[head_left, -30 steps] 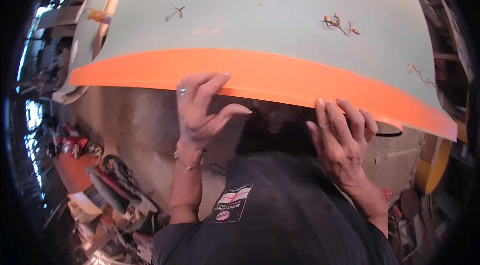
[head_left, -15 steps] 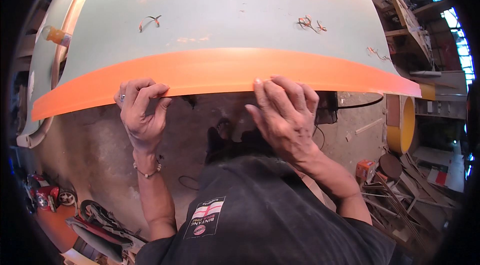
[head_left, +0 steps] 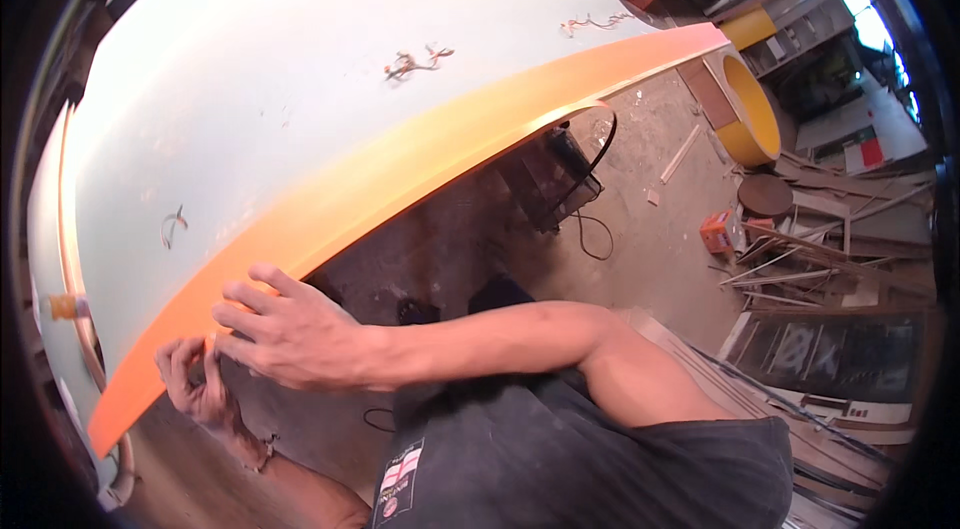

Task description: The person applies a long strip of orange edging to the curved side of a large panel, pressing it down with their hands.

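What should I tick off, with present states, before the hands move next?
1. Right hand at the orange band: ok, fingers spread over its lower edge.
2. Left hand at the band: ok, fingers curled at its edge, nearer the left end.
3. Hands clear of each other: cannot tell, they overlap in view.
4. Panel bare: not ok, tangled strands on it.
5. Band firmly fixed: cannot tell.
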Motion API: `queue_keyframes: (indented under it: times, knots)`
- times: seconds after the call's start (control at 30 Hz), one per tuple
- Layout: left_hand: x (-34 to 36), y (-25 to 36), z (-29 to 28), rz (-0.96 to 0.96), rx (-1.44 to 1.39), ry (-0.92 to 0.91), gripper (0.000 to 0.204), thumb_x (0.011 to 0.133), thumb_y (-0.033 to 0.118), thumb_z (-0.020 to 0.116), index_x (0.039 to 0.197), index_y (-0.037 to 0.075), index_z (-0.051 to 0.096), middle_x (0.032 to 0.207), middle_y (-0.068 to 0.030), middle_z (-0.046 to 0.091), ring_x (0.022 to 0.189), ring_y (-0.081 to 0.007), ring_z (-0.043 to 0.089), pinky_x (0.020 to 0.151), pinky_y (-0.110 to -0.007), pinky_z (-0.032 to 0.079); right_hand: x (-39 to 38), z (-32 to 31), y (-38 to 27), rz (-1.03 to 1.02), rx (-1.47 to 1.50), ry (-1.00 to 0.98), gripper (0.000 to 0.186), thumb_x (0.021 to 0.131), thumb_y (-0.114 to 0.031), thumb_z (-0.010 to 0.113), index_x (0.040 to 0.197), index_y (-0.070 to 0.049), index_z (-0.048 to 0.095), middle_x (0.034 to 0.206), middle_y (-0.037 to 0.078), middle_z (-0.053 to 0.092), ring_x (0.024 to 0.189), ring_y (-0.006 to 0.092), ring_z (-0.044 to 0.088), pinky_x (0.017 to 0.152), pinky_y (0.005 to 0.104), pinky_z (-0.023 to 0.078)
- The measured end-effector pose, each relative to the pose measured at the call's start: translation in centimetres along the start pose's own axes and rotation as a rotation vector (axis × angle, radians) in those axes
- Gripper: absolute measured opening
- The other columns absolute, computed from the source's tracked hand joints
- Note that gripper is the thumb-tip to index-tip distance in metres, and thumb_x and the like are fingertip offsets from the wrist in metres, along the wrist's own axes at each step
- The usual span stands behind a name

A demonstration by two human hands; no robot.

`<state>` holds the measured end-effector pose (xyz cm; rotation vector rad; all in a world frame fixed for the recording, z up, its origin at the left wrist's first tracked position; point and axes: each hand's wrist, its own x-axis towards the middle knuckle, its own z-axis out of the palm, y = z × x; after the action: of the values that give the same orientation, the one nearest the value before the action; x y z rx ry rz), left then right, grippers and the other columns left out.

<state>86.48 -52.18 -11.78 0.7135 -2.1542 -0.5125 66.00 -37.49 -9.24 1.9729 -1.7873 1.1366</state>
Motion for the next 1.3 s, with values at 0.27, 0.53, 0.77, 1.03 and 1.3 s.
queue_keyframes:
  times: [0.27, 0.53, 0.77, 1.03, 1.3]
  knots:
    - [1.3, 13.6, 8.0, -0.045, 0.221, 0.119, 0.062, 0.071, 0.005, 0.096, 0.128, 0.003, 0.072, 0.131, -0.0128, 0.065, 0.123, -0.0297, 0.064, 0.104, -0.042, 0.052, -13.6, -25.5, 17.1, 0.461, -0.279, 0.121, 0.049, 0.082, -0.029, 0.091, 0.127, -0.012, 0.079, 0.12, 0.009, 0.068, 0.113, 0.0292, 0.062, 0.098, 0.0426, 0.049]
    - [5.8, 31.0, 25.6, 0.122, 0.076, -0.24, 0.038, 0.079, 0.01, 0.092, 0.114, 0.003, 0.078, 0.109, -0.0094, 0.072, 0.102, -0.0275, 0.068, 0.096, -0.039, 0.053, -13.8, -30.2, 26.2, 0.121, -0.131, -0.073, 0.016, 0.086, -0.01, 0.084, 0.101, -0.013, 0.079, 0.102, 0.0, 0.069, 0.097, 0.0235, 0.064, 0.085, 0.0411, 0.049]
    - [5.2, 30.5, 26.4, -0.077, -0.173, -0.166, 0.024, 0.084, -0.009, 0.083, 0.107, -0.001, 0.081, 0.103, -0.0064, 0.071, 0.093, -0.0169, 0.069, 0.074, -0.031, 0.058, -10.8, -34.1, 27.7, 0.238, 0.191, -0.326, 0.016, 0.089, -0.016, 0.084, 0.102, -0.011, 0.075, 0.09, 0.007, 0.067, 0.081, 0.028, 0.068, 0.073, 0.0408, 0.054]
    - [5.1, 32.6, 27.0, -0.092, -0.044, -0.159, 0.029, 0.075, -0.009, 0.089, 0.102, 0.001, 0.083, 0.094, -0.0065, 0.068, 0.086, -0.0188, 0.067, 0.075, -0.031, 0.056, -13.1, -39.3, 29.8, 0.405, 0.157, -0.396, 0.017, 0.085, -0.014, 0.087, 0.102, -0.012, 0.084, 0.088, 0.007, 0.071, 0.073, 0.0265, 0.072, 0.066, 0.0393, 0.054]
    - [4.9, 33.1, 27.4, -0.014, -0.011, -0.12, 0.029, 0.069, 0.001, 0.092, 0.096, 0.006, 0.081, 0.086, -0.0032, 0.065, 0.081, -0.0228, 0.059, 0.074, -0.037, 0.046, -14.2, -38.0, 30.6, 0.398, 0.105, -0.399, 0.019, 0.084, -0.013, 0.09, 0.102, -0.014, 0.085, 0.088, 0.003, 0.07, 0.066, 0.0202, 0.068, 0.058, 0.0362, 0.052]
